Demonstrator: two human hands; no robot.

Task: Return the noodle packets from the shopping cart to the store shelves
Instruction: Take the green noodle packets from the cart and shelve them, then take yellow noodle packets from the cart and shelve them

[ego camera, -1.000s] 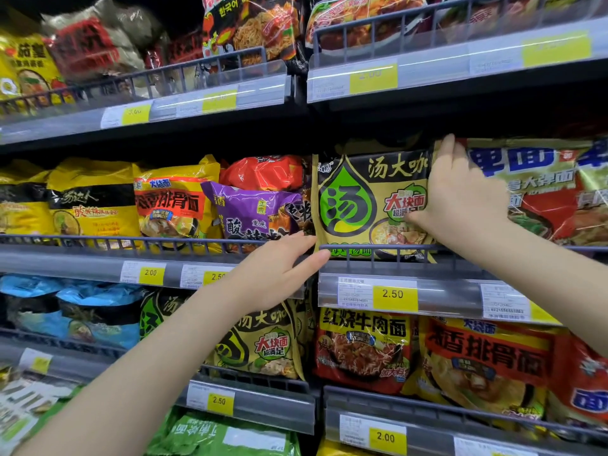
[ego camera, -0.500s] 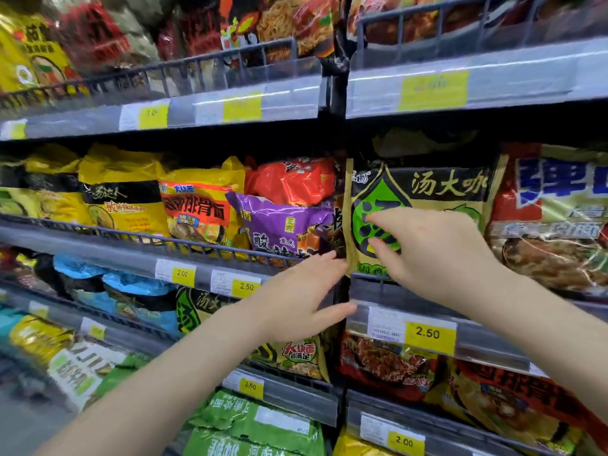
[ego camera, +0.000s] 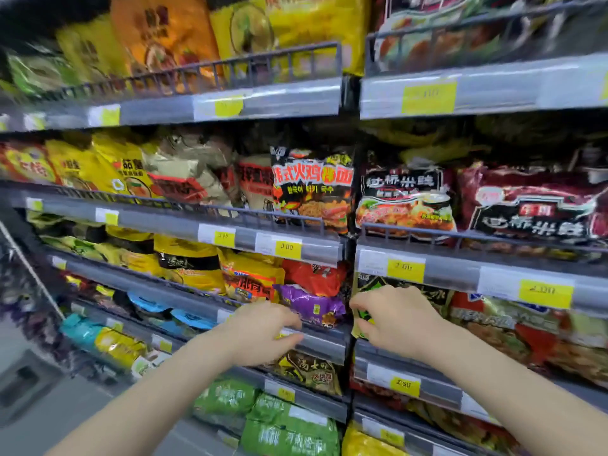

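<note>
The black-and-green noodle packet [ego camera: 370, 285] stands upright on the shelf behind the grey rail [ego camera: 324, 345], just right of the shelf divider. My right hand [ego camera: 399, 320] is in front of its lower left part, fingers and thumb loosely curled, with the packet's face showing between them; I cannot tell if they touch it. My left hand [ego camera: 263, 334] hovers in front of the rail to the left, fingers relaxed and holding nothing. The shopping cart is out of view.
Several shelf tiers full of noodle packets fill the view, each with a wire rail and yellow price tags. A purple packet [ego camera: 312, 306] and a red one [ego camera: 314, 276] sit left of the divider. Green packets [ego camera: 289, 429] lie below. Grey floor [ego camera: 29, 409] shows at lower left.
The view has tilted up, so higher shelves show and both hands sit lower in frame. My right hand slid from the packet's top right corner to its lower left part.
</note>
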